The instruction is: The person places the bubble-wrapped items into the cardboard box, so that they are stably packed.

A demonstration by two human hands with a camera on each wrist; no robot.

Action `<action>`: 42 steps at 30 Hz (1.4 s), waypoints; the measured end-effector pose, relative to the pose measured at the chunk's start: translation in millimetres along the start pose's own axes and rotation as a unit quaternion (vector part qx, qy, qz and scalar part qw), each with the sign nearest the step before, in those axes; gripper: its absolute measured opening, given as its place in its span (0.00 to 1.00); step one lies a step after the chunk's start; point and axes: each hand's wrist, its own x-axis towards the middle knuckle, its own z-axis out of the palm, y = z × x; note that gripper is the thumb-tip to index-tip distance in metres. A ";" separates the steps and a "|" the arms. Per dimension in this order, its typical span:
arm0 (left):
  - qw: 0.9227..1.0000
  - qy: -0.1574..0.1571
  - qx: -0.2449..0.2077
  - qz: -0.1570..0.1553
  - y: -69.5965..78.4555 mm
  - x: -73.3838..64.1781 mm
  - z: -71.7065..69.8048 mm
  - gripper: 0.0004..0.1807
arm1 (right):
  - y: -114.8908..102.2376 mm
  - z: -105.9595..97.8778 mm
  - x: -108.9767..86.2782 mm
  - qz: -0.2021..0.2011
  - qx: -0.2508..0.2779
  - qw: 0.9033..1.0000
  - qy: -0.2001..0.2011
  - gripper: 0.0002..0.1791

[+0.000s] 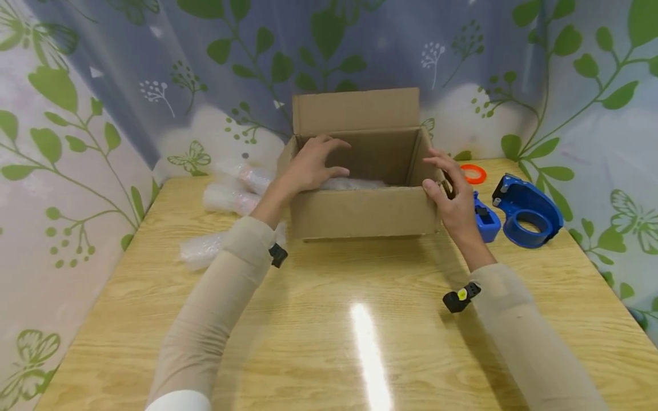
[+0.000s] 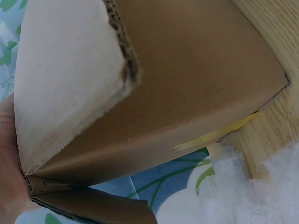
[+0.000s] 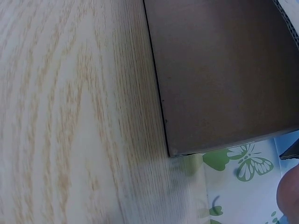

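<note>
A cardboard box (image 1: pixel 367 214) stands on the table with its top flaps folded outward. Inside lies something wrapped in clear bubble wrap (image 1: pixel 354 184), mostly hidden by the near flap. My left hand (image 1: pixel 311 164) is over the box's left rim, thumb and fingers spread above the opening. At the right rim, my right hand (image 1: pixel 454 200) has its thumb by the near corner and its fingers along the edge. The left wrist view shows part of the left hand (image 2: pixel 8 163) beside the pale near flap (image 2: pixel 70 79). Only a thumb tip (image 3: pixel 288 193) shows in the right wrist view.
Several bubble-wrapped bundles (image 1: pixel 203 250) lie left of the box. To its right are a blue tape dispenser (image 1: pixel 529 214), a smaller blue dispenser (image 1: pixel 487 221) and an orange ring (image 1: pixel 474 173). A patterned curtain (image 1: pixel 380 51) hangs behind the table (image 1: pixel 308 331).
</note>
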 end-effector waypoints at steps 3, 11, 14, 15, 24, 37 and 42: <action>1.000 0.011 -0.003 0.003 0.0 -2.5 0.2 0.31 | -12.9 1.7 -1.5 -0.001 0.003 1.000 -0.006 0.23; 0.999 0.047 -0.023 0.013 -1.0 -3.4 -0.8 0.28 | -24.0 3.3 -3.8 0.002 0.008 1.000 -0.005 0.23; 0.997 0.067 -0.041 0.006 -0.9 -4.4 -2.2 0.27 | -24.3 3.2 -3.9 0.007 0.006 1.000 -0.007 0.23; 0.996 0.071 -0.046 0.002 -1.0 -4.5 -2.7 0.27 | -24.0 3.2 -3.8 0.009 0.005 1.000 -0.007 0.23; 0.991 0.103 -0.082 -0.026 -2.9 -11.0 -9.8 0.26 | 12.6 -4.1 2.7 0.005 -0.001 1.000 -0.006 0.23; 0.978 0.117 -0.170 -0.032 -31.0 -50.7 -31.6 0.27 | -19.7 1.4 -2.6 0.009 0.011 1.000 -0.016 0.23; 0.976 0.121 -0.171 -0.057 -48.6 -69.4 -37.8 0.29 | -19.4 0.8 -1.8 -0.007 0.005 1.000 -0.015 0.22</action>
